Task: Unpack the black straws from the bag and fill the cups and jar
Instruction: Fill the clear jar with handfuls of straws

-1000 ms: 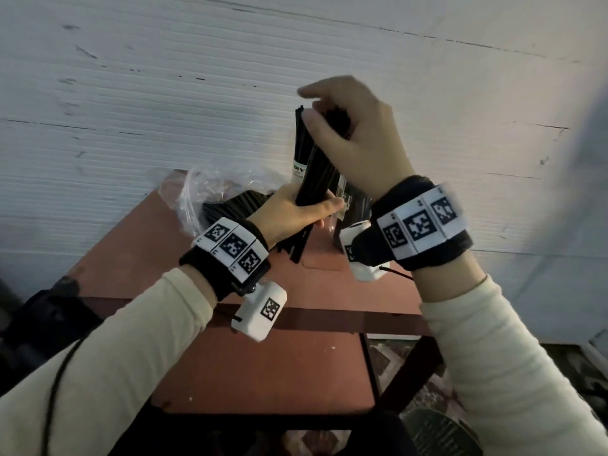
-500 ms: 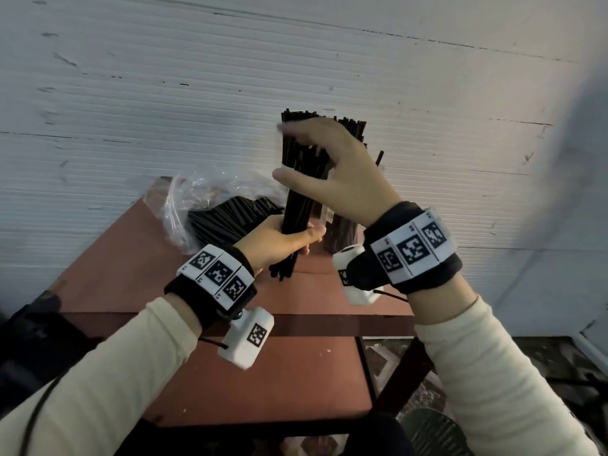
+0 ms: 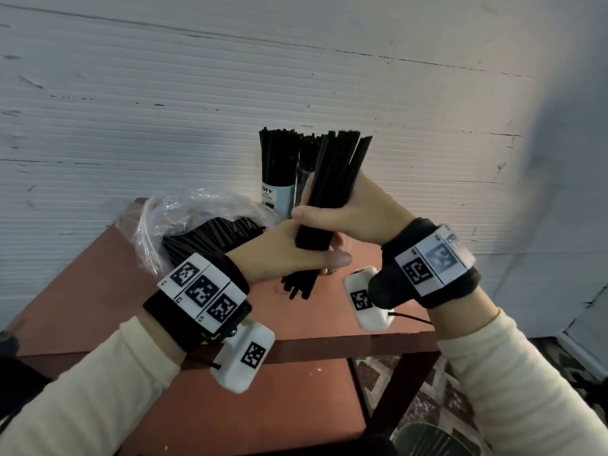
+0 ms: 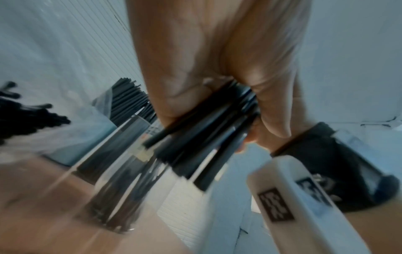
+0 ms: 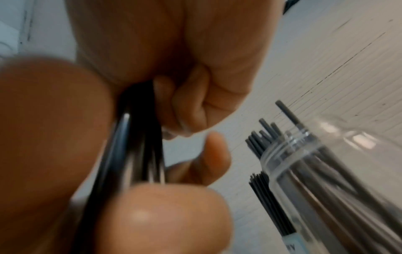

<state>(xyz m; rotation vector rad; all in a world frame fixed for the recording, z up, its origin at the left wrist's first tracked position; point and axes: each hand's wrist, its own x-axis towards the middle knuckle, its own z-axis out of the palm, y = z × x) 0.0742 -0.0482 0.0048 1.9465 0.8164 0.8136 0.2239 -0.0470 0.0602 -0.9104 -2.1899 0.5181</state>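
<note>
Both hands grip one upright bundle of black straws [image 3: 332,179] above the red table [image 3: 98,284]. My right hand [image 3: 348,212] wraps the bundle's middle; my left hand [image 3: 296,255] wraps it just below, and the lower ends [image 3: 299,286] stick out under it. The clear plastic bag [image 3: 184,222] with more black straws lies at the back left. Behind the bundle stands a light blue cup [image 3: 278,195] full of straws. A clear jar [image 5: 326,180] holding straws shows in the right wrist view, and the left wrist view shows the same gripped bundle [image 4: 206,141].
A white ribbed wall [image 3: 164,110] rises right behind the table. The table has a lower red shelf [image 3: 263,409] and dark legs. Patterned floor [image 3: 424,396] and a round dark object [image 3: 424,439] lie to the lower right.
My right hand came down from the straw tops and now grips the bundle's middle, just above my left hand. The view shifted, so the cup and straw tops show.
</note>
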